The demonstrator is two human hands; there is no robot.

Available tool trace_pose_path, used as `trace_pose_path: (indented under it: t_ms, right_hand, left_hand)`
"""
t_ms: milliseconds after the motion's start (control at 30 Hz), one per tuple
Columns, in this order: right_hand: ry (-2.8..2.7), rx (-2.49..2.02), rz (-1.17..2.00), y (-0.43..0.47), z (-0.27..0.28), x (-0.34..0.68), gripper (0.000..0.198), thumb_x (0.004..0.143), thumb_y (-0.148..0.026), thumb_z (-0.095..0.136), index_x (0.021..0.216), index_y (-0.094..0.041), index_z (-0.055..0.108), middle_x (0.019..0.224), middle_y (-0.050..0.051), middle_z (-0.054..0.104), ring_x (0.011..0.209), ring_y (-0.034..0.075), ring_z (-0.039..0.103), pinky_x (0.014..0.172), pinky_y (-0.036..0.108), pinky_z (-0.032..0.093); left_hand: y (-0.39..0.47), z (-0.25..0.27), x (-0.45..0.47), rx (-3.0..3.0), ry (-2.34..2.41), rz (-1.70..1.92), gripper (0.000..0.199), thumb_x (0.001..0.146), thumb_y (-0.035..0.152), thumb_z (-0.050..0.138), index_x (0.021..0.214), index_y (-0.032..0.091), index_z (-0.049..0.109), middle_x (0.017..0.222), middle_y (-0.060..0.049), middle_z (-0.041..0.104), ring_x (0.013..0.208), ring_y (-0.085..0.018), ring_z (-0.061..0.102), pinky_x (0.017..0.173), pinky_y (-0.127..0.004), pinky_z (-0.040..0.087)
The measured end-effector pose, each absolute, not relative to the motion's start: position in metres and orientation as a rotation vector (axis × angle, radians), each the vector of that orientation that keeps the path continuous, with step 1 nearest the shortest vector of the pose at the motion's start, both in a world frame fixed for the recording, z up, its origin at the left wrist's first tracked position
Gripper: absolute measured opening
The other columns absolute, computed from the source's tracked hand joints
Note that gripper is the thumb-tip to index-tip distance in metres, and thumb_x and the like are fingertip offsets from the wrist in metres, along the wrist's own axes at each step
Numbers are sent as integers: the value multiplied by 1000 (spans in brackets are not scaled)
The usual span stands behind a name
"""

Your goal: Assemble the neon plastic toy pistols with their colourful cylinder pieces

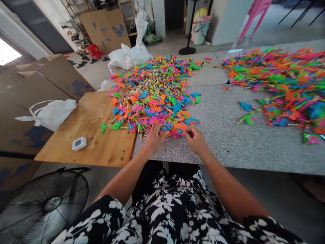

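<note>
A heap of small plastic toy guns (152, 112) in orange, pink, blue and green spreads across the table before me. Among them, toward the back, lie many small yellowish tubes (157, 83). My left hand (153, 139) is at the heap's near edge, its fingers closed about a blue toy gun (166, 126). To its right, my right hand (196, 140) has thumb and forefinger pinched together beside an orange toy gun (180, 127). Whatever is between those fingertips is too small to make out. A green toy gun (103, 128) lies apart on the left.
A second heap of toy guns (286, 88) covers the right of the grey speckled table (218, 135). On the wooden board (101, 149) sits a white digital device (79, 143). White bags (54, 113), cardboard boxes (33, 91) and a floor fan (48, 203) stand around the left side.
</note>
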State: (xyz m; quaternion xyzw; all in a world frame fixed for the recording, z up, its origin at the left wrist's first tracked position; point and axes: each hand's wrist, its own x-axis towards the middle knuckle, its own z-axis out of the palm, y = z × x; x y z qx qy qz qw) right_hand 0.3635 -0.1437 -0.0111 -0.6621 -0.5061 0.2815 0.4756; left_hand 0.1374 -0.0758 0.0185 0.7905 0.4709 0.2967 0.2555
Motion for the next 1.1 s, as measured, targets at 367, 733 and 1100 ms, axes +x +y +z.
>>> trace_pose_path:
  t_ms: [367,733,1100]
  right_hand:
    - [-1738,-1713,906,-119,-23,294,19,100,-30,55,101,-21,72,102,9,75,90,21,71,79,31,54]
    - [-1618,-1856,828,-104,-6,289,9,90,-28,67,83,-22,66,84,8,75,81,22,71,71,30,52]
    - [-778,-1052,1420,-120,25,287,24,72,-38,70,88,-26,56,70,-5,72,41,11,55,38,22,39]
  left_hand:
    - [-84,25,100,887,1012,1019,36,64,36,86,88,17,66,86,-3,74,81,-17,72,74,-30,58]
    - [-90,25,95,772,1004,992,37,65,33,86,87,17,62,73,0,69,63,-12,65,63,-25,53]
    - [-98,36,124,904,968,886,55,66,58,93,78,19,56,56,9,44,46,-5,38,43,-20,36]
